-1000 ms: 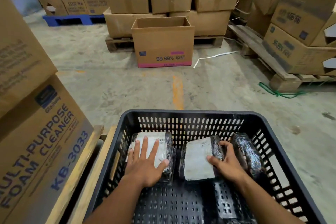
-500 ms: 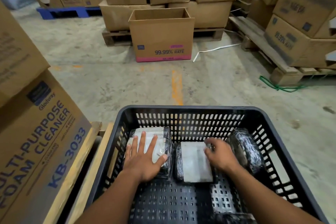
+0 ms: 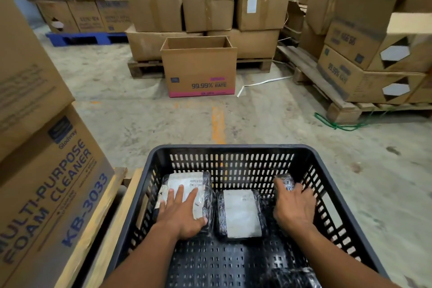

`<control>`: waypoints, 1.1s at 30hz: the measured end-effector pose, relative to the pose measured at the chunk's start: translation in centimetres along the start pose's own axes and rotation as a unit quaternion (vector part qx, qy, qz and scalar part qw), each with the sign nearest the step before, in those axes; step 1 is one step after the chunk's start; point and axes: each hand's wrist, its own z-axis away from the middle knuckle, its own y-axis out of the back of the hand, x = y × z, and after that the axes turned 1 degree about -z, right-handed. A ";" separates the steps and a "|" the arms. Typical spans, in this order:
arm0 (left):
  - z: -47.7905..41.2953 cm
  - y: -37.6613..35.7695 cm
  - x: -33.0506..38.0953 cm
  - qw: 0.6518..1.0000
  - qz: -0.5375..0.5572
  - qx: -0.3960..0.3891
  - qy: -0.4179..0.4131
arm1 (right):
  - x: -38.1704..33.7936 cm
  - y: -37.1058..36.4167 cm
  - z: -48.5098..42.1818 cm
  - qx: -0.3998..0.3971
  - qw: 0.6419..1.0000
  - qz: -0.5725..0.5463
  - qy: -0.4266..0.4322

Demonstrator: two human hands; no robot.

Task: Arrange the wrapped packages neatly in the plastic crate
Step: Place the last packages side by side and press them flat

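Note:
A black slotted plastic crate [image 3: 229, 150] fills the lower middle of the head view. Three dark film-wrapped packages lie along its far side. The left package [image 3: 187, 182] has a white label, and my left hand [image 3: 182, 213] rests flat on it with fingers spread. The middle package [image 3: 240, 213] lies flat with its white label up, untouched. My right hand [image 3: 292, 206] closes over the right package [image 3: 286, 182], which stands tilted near the right wall. Another wrapped package [image 3: 297, 276] shows at the crate's near right corner.
A "Multi-Purpose Foam Cleaner" carton [image 3: 53, 194] on a wooden pallet [image 3: 98, 229] stands close on the left. An open carton [image 3: 201, 70] sits on the concrete floor ahead, with stacked cartons behind. Pallets with boxes [image 3: 364, 72] line the right. A green strap [image 3: 336, 124] lies there.
My right hand has left the middle package and moved right onto the right package. The middle package now lies flat. My left hand stays on the left package.

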 end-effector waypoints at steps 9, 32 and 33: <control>2.8 2.9 3.0 0.983 0.154 0.020 -0.100 | 0.0 6.7 -0.7 -0.056 0.982 -0.180 0.019; 2.5 6.8 2.5 0.829 0.553 0.081 -0.029 | -3.2 9.3 -0.4 -0.142 0.773 -0.592 0.176; 2.6 6.7 2.2 0.821 0.567 0.060 -0.014 | -3.2 8.4 -0.3 -0.171 0.748 -0.623 0.150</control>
